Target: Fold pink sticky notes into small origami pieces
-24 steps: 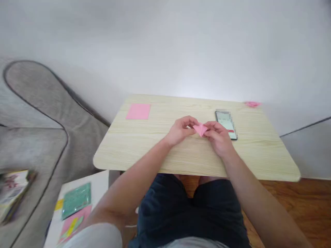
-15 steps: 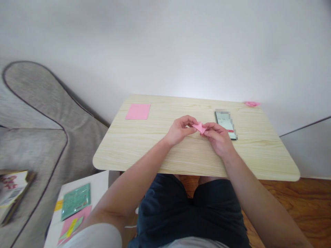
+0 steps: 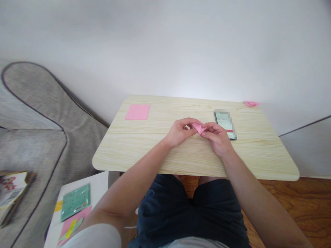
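Observation:
Between my two hands is a small folded piece of pink paper (image 3: 199, 128), held a little above the table. My left hand (image 3: 181, 131) pinches its left side, thumb below and fingers above. On the other side, my right hand (image 3: 216, 137) grips the paper between thumb and fingertips. The fingertips partly cover the folds. Just past my right hand lies a phone (image 3: 224, 120) with its screen lit.
A pink square of paper (image 3: 137, 112) lies at the back left of the wood-grain table (image 3: 144, 148). A pink folded paper piece (image 3: 251, 103) sits at the back right corner. Left of the table are a white stand (image 3: 99, 181) with a green packet (image 3: 76, 201) and a grey sofa (image 3: 49, 137).
My left fingers have moved over the top of the pink paper, whose raised point no longer shows. The paper now looks like a downward-pointing triangle. Both hands stay in nearly the same place.

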`<state>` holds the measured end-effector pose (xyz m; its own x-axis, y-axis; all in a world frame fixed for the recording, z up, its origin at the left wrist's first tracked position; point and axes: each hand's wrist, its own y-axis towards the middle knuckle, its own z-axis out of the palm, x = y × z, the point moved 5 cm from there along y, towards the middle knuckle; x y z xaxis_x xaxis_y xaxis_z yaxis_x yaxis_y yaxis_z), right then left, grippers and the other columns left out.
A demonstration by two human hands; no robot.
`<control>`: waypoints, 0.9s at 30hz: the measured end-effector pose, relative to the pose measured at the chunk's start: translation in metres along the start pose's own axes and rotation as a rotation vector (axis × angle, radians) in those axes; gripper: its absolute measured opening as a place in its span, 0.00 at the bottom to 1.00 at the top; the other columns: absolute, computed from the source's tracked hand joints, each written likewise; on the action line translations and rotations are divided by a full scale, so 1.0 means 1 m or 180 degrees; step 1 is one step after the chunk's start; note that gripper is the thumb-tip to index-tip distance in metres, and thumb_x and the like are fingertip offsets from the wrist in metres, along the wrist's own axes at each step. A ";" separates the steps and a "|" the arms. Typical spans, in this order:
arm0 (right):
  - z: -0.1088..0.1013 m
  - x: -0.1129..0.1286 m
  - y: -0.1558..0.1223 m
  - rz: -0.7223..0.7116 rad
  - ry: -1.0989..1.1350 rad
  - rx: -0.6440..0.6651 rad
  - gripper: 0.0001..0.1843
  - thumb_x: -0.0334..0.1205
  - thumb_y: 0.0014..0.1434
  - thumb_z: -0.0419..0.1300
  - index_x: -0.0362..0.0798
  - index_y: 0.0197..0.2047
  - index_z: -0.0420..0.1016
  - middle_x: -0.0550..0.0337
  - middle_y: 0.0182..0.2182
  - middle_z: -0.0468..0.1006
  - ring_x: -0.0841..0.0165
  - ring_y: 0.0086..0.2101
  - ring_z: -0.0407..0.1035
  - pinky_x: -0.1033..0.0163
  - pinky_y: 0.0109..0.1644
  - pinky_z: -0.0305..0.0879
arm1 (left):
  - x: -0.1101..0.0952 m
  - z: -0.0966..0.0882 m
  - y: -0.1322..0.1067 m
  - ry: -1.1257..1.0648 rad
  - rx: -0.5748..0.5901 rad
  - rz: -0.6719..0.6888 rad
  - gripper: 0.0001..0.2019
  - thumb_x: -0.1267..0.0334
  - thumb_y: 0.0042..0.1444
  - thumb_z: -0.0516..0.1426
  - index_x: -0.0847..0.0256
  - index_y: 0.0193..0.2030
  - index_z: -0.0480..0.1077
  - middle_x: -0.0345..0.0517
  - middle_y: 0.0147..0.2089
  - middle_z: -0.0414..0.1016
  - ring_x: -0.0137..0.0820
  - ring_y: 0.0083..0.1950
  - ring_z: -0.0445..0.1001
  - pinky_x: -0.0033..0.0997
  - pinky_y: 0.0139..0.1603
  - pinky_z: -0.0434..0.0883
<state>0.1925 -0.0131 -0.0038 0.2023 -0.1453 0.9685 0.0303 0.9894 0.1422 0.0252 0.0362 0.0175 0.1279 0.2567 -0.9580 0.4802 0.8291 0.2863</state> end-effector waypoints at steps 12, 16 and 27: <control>0.001 0.001 0.000 -0.0069 0.0084 -0.0051 0.14 0.38 0.53 0.75 0.57 0.43 0.83 0.65 0.35 0.83 0.69 0.37 0.77 0.60 0.49 0.75 | -0.004 -0.002 -0.001 0.0091 -0.0225 -0.0161 0.12 0.58 0.54 0.69 0.59 0.43 0.84 0.49 0.49 0.86 0.30 0.39 0.77 0.29 0.37 0.69; 0.002 0.004 0.000 -0.0248 -0.0144 -0.0084 0.14 0.40 0.55 0.74 0.58 0.46 0.84 0.65 0.35 0.84 0.67 0.37 0.78 0.58 0.49 0.76 | -0.004 -0.002 -0.002 0.0106 -0.0271 -0.0182 0.12 0.57 0.54 0.69 0.59 0.43 0.84 0.50 0.48 0.86 0.31 0.40 0.78 0.29 0.36 0.69; 0.007 0.010 -0.003 -0.0315 -0.0625 -0.0413 0.17 0.49 0.55 0.74 0.57 0.47 0.81 0.61 0.37 0.86 0.63 0.35 0.79 0.53 0.45 0.78 | -0.002 -0.004 -0.002 0.0238 -0.0496 -0.0103 0.12 0.60 0.56 0.66 0.60 0.46 0.79 0.43 0.37 0.83 0.27 0.34 0.76 0.28 0.35 0.67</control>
<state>0.1871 -0.0174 0.0070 -0.0016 -0.2262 0.9741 0.1685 0.9601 0.2232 0.0207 0.0357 0.0187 0.0468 0.2602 -0.9644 0.3420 0.9030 0.2602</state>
